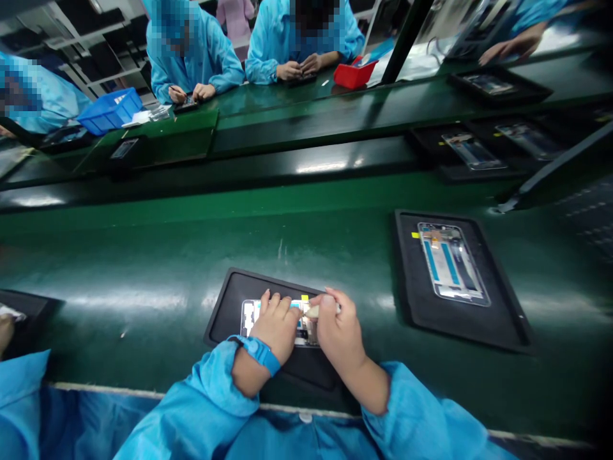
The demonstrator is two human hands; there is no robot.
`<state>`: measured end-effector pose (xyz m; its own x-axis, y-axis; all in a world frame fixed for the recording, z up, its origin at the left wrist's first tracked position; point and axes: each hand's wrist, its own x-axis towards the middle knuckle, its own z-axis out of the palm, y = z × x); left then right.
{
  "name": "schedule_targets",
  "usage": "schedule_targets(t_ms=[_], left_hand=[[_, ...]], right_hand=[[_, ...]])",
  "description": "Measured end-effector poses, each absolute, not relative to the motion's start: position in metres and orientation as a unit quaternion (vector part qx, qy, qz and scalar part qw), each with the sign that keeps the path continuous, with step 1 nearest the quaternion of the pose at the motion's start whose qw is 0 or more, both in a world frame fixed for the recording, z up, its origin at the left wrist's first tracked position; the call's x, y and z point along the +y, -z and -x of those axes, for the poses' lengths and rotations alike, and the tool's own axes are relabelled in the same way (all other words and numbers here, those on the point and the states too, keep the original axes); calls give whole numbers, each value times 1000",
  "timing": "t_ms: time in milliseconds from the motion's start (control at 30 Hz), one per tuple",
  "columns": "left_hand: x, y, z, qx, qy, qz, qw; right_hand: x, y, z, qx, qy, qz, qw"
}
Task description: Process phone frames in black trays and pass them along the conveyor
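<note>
Right hand [342, 329] has its fingers pinched on a pale pointed tool [313, 312], left hand [276, 329] lies over the phone frame [306, 333] with fingers stretched out, gripping nothing. Frame's right under those fingers, in a black tray [230, 303]. Another phone frame [447, 263] sits off to the right of the fingers.

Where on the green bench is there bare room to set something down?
The green bench has largely bare patches between the left-edge tray and the middle tray, and between the middle tray and the right tray. It is crowded over the middle tray, where the left hand and right hand are over a phone-like panel.
</note>
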<state>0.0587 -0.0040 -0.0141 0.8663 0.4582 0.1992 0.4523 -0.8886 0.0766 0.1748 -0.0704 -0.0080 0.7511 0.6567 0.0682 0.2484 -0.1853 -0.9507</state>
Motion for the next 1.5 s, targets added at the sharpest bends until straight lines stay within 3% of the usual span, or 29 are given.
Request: schedule_targets(t_ms=[533, 833, 967, 1167, 1333, 1500], left_hand=[[-6, 17, -58, 235, -78, -969, 16], [-6, 23, -57, 222, -92, -970, 25], [-3, 19, -56, 245, -102, -961, 73], [4, 9, -58, 299, -141, -928, 171], [5, 3, -71, 378, -63, -902, 200], [14, 0, -65, 389, -86, -894, 205]], right_hand=[[-70, 2, -175, -490, -33, 724, 484], [-57, -7, -173, -653, 18, 660, 372], [-58, -4, -177, -596, -10, 683, 422], [-56, -4, -181, -303, -185, 776, 522], [-50, -1, -178, -271, -234, 767, 532], [-46, -11, -180, -208, -271, 735, 586]])
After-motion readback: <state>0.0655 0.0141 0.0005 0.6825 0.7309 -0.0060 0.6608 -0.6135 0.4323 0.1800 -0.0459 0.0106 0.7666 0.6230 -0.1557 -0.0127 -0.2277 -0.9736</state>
